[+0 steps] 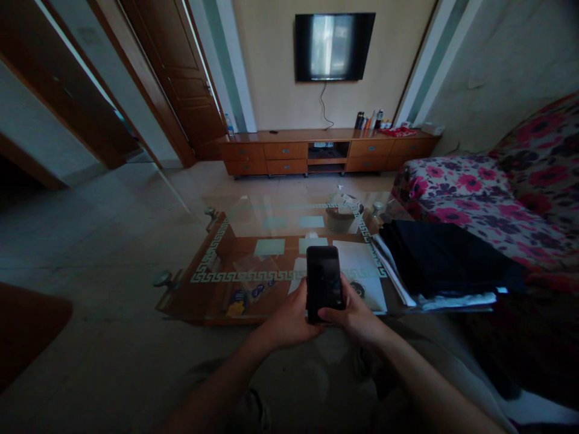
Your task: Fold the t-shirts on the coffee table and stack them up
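Observation:
A black smartphone (pixel 324 280) is held upright in both hands over the near edge of a glass coffee table (pixel 217 276). Its screen is dark. My left hand (pixel 296 316) wraps round the phone's left side and lower part. On the other side, my right hand (pixel 350 310) grips the right edge, its thumb lying across the lower screen. Beyond the phone, white papers (pixel 373 283) show on the table, and a clear plastic bag (pixel 256 271) lies to the left.
Folded dark clothes (pixel 446 256) lie at the table's right end, beside a floral sofa (pixel 470 181). Behind the table are a bin (pixel 341 220), a long wooden cabinet (pixel 284 150) with bottles (pixel 371 120), and a wall television (pixel 335 47). A brown rounded edge (pixel 31 328) shows at left.

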`<state>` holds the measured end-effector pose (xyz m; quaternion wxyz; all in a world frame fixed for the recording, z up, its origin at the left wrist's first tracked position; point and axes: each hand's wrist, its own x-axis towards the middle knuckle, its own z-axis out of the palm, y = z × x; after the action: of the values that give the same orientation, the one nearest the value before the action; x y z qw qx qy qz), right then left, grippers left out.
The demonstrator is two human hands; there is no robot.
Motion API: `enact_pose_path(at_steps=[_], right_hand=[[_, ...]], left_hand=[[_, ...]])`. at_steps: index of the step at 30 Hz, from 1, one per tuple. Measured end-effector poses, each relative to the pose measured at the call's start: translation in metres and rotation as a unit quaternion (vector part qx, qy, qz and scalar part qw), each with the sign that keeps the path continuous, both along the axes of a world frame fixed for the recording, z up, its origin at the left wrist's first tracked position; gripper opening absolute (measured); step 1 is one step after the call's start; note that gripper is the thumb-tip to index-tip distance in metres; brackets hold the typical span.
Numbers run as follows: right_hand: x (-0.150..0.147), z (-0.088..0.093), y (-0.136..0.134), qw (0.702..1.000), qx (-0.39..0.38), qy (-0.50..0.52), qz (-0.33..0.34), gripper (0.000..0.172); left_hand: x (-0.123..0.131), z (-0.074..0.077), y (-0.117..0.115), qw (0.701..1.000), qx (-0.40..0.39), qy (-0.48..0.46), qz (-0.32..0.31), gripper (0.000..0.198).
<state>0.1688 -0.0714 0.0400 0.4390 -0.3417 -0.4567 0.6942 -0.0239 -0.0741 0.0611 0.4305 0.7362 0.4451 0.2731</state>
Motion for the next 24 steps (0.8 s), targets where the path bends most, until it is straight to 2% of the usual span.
enact_pose_path(at_steps=[6, 14, 20, 24], right_hand=[[0.003, -0.002, 0.001, 0.998, 0.048, -0.029, 0.004, 0.088], [0.001, 0.011, 0.002, 0.998, 0.037, -0.044, -0.013, 0.08], [0.004, 0.008, 0.0, 0.999, 0.041, -0.034, -0.013, 0.065], [0.005, 0.007, -0.002, 0.999, 0.032, -0.038, -0.019, 0.063]], left_hand=[[0.003, -0.013, -0.003, 1.0, -0.02, -0.01, 0.0, 0.097], [0.013, -0.014, -0.003, 0.999, -0.003, -0.05, 0.008, 0.084], [0.015, -0.021, -0.004, 0.999, -0.006, -0.052, 0.004, 0.082], [0.015, -0.027, -0.004, 0.998, -0.001, -0.058, -0.002, 0.083]])
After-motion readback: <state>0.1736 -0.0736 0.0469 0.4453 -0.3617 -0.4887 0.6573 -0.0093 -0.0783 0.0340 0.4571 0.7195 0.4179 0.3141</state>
